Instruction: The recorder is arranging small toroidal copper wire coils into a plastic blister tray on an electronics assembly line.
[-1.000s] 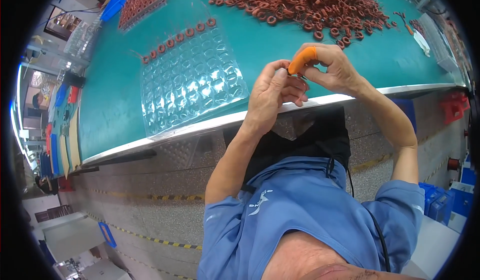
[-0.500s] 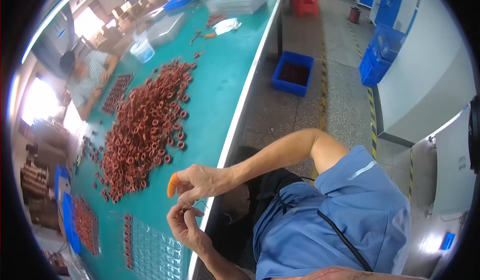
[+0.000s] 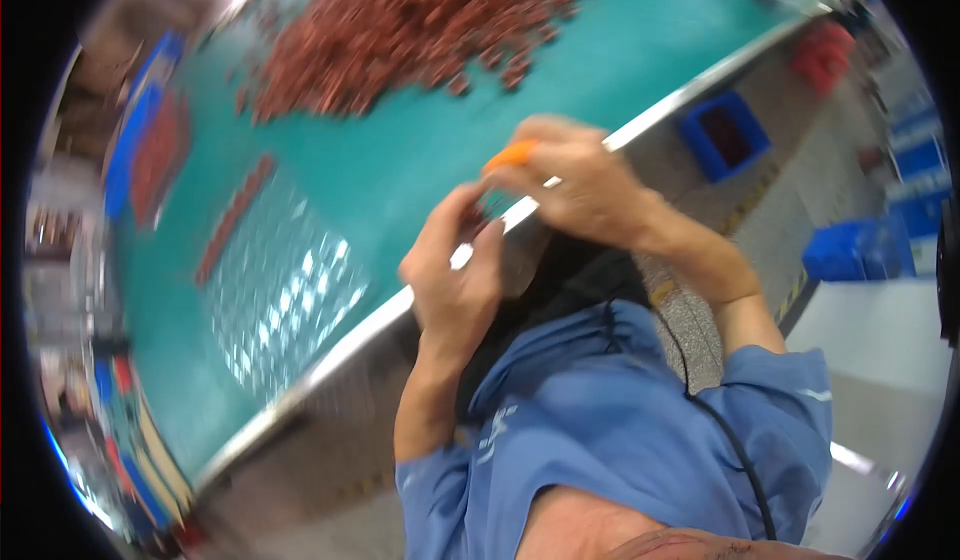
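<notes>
- Orange finger cot point(image 3: 512, 155), one, on a finger of the right hand point(image 3: 590, 185).
- Hands, two, both bare apart from the cot. Left hand point(image 3: 450, 270) is upright, thumb and forefinger raised with a narrow gap showing between them. Right hand comes across from the other side, fingers bent, tips just beside those of the left.
- Grip: something small and dark shows between the two sets of fingertips, too blurred to name; cannot tell whether either hand pinches it.
- Both hands are above the pale table edge point(image 3: 330, 360), near the person's lap.
- Reddish-brown rings, one large heap point(image 3: 420, 35) on the green table point(image 3: 400, 150), beyond the hands and well apart from them. Several score at least; blur and overlap defeat a proper count.
- Clear celled tray point(image 3: 285, 280), one, flat on the table to the left of the left hand. One row of rings point(image 3: 235, 220) along its far left side; they smear together, number unreadable.
- Second batch of reddish pieces point(image 3: 160, 160), one block, farther left, beside blue edging point(image 3: 130, 150); whether that is one piece or two, cannot tell.
- Blue bin point(image 3: 703, 155), one, on the floor right of the table, dark reddish contents.
- Red object point(image 3: 825, 57), one, beyond the bin, shape blurred.
- Blue shirt point(image 3: 620, 440), one; black cord point(image 3: 725, 440), one, hanging down its front.
</notes>
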### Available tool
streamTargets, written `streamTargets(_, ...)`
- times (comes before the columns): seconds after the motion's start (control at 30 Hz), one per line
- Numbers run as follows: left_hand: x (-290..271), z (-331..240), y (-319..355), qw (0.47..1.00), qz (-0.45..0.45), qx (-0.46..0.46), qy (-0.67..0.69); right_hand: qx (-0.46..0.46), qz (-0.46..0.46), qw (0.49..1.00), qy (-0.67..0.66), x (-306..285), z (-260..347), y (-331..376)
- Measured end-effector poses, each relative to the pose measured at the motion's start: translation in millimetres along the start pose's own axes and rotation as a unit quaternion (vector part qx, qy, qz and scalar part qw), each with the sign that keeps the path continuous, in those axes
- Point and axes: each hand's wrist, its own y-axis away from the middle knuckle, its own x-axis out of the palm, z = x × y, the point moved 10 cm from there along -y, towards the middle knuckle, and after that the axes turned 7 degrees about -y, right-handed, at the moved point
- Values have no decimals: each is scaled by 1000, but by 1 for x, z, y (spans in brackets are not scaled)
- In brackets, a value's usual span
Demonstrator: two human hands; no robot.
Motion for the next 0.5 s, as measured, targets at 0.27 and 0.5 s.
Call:
streamTargets(0.27, -30, 20, 7, 995, -49, 11, 81, -136, -33, 990, -20, 16, 53, -3)
streamTargets(0.5, -24, 26, 12, 968, 34, -80, 236, 69, 24, 973, -219, 38, 2, -3)
